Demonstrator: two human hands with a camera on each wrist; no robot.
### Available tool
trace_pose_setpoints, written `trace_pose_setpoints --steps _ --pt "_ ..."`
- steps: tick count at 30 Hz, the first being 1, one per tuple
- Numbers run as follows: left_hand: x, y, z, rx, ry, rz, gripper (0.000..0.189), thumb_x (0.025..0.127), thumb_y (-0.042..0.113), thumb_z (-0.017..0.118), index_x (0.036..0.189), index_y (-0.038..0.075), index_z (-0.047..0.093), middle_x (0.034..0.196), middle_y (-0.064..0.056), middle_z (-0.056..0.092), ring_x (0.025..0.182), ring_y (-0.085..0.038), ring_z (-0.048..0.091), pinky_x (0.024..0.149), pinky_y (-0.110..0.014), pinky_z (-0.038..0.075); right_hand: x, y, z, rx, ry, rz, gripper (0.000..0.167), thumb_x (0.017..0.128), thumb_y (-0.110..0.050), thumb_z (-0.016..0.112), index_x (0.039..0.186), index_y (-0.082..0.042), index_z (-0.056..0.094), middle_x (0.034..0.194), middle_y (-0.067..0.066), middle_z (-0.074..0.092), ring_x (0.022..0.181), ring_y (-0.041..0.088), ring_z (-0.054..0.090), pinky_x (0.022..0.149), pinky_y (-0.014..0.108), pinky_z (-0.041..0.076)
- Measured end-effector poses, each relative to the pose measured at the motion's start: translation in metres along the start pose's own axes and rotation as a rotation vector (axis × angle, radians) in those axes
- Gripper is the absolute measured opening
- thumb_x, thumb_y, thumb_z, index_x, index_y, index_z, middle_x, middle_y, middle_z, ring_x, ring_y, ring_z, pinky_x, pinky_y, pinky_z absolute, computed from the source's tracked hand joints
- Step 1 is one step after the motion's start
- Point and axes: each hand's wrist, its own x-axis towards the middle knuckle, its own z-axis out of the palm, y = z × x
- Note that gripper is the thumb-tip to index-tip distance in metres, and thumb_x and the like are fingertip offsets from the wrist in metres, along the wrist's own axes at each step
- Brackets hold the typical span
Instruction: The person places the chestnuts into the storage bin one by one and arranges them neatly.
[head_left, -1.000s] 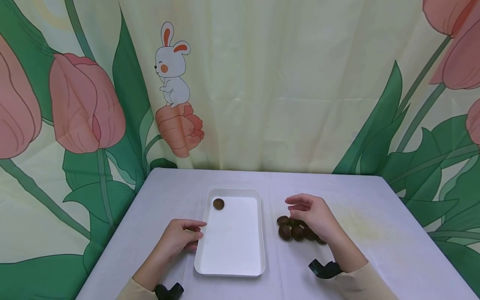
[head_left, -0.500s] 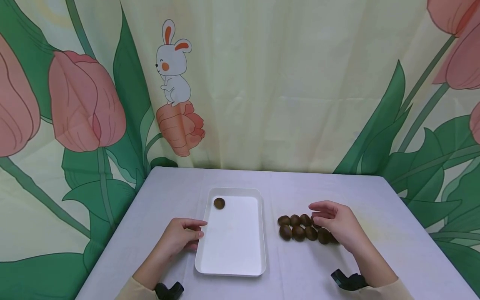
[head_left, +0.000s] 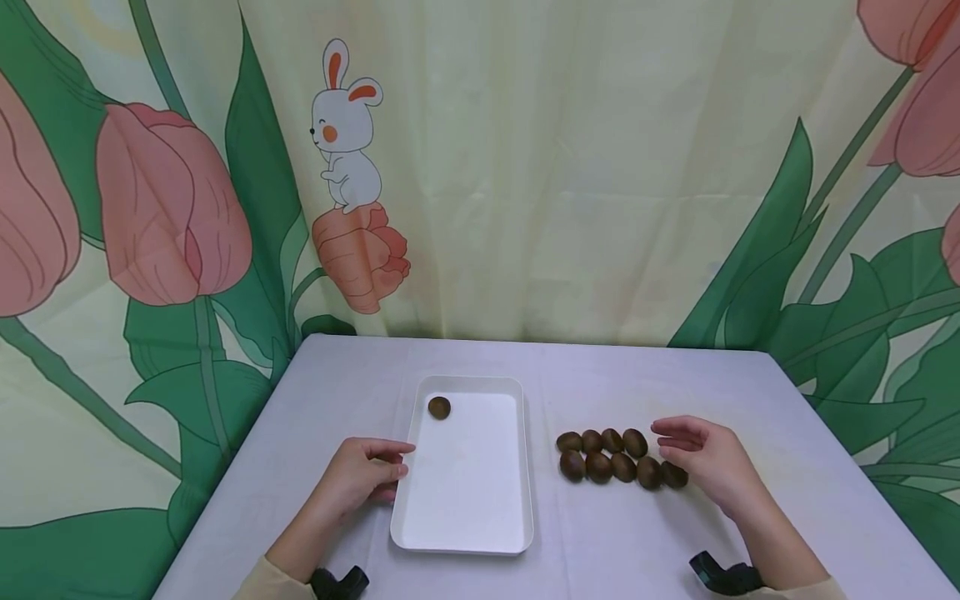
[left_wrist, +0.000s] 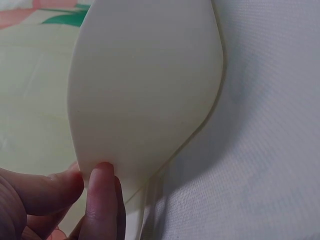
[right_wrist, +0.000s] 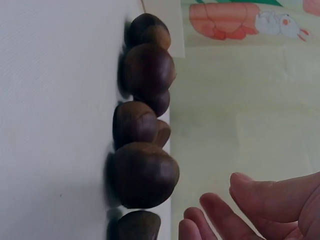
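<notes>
A shallow white tray lies on the table, one brown chestnut in its upper left corner. My left hand holds the tray's left rim; in the left wrist view the thumb is at the edge and a finger lies against the outer wall. Right of the tray, several chestnuts form two rough rows, the nearer one longer. My right hand hovers at their right end, fingers loosely bent, holding nothing. In the right wrist view, its fingers are apart from the large chestnut.
A white cloth covers the table. Behind its far edge hangs a curtain printed with tulips and a rabbit. Black cameras sit on both wrists, the right one low over the cloth.
My right hand has moved rightward along the chestnuts, uncovering both rows. My left hand stays at the tray, and the chestnut in the tray has not moved.
</notes>
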Motion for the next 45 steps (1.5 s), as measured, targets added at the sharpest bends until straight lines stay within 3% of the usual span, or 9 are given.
trace_pose_setpoints --steps 6,12,16,23,30,36,45 --pt "0.0 0.0 0.001 0.002 0.001 0.006 0.031 0.088 -0.002 0.084 0.117 0.008 0.084 0.102 -0.012 0.074 0.076 -0.017 0.072 0.062 -0.033 0.066 0.002 0.011 -0.003 -0.041 0.01 0.03 0.043 0.101 -0.012 0.074 0.142 0.0 0.065 0.139 0.026 0.07 0.125 0.04 0.069 0.08 0.013 0.057" --pt "-0.001 0.001 0.001 0.0 0.0 0.002 0.031 0.088 -0.004 0.083 0.117 0.008 0.084 0.099 -0.012 0.074 0.075 -0.016 0.072 0.062 -0.033 0.066 0.004 0.021 -0.004 -0.076 0.009 0.089 0.043 0.1 -0.012 0.075 0.141 0.0 0.066 0.136 0.026 0.071 0.123 0.04 0.068 0.093 0.039 0.065" --pt "-0.001 0.001 0.001 0.005 0.003 -0.002 0.031 0.088 -0.003 0.083 0.117 0.008 0.084 0.1 -0.012 0.074 0.074 -0.016 0.072 0.062 -0.033 0.065 0.006 0.027 -0.002 -0.089 0.002 0.116 0.043 0.098 -0.009 0.077 0.139 0.001 0.067 0.135 0.026 0.071 0.121 0.04 0.068 0.095 0.045 0.064" --pt "-0.001 0.002 0.001 0.015 0.004 -0.001 0.031 0.088 -0.001 0.084 0.117 0.009 0.084 0.101 -0.012 0.074 0.072 -0.017 0.072 0.06 -0.031 0.064 0.005 0.031 0.002 -0.074 -0.024 0.144 0.043 0.095 -0.003 0.079 0.136 0.003 0.067 0.13 0.026 0.073 0.115 0.037 0.07 0.089 0.042 0.065" --pt "-0.001 0.0 0.002 -0.003 0.003 0.041 0.03 0.087 -0.004 0.084 0.116 0.006 0.084 0.098 -0.012 0.074 0.062 -0.018 0.07 0.057 -0.029 0.063 0.002 0.03 0.005 -0.089 -0.039 0.153 0.04 0.094 -0.004 0.08 0.132 0.001 0.07 0.127 0.025 0.072 0.113 0.034 0.067 0.086 0.042 0.063" --pt "-0.001 -0.001 0.002 -0.006 0.002 0.031 0.03 0.088 -0.004 0.083 0.116 0.006 0.084 0.096 -0.012 0.075 0.063 -0.019 0.071 0.058 -0.03 0.063 0.001 0.031 0.007 -0.075 -0.032 0.157 0.036 0.092 -0.001 0.08 0.126 0.003 0.071 0.119 0.021 0.073 0.106 0.031 0.065 0.077 0.032 0.06" --pt "-0.002 0.002 0.002 -0.001 0.003 0.031 0.031 0.088 -0.005 0.083 0.117 0.005 0.083 0.098 -0.012 0.073 0.067 -0.018 0.072 0.059 -0.031 0.064 -0.003 0.027 0.003 -0.008 -0.015 0.158 0.032 0.092 0.005 0.077 0.123 0.005 0.069 0.114 0.02 0.072 0.097 0.026 0.065 0.07 0.029 0.064"
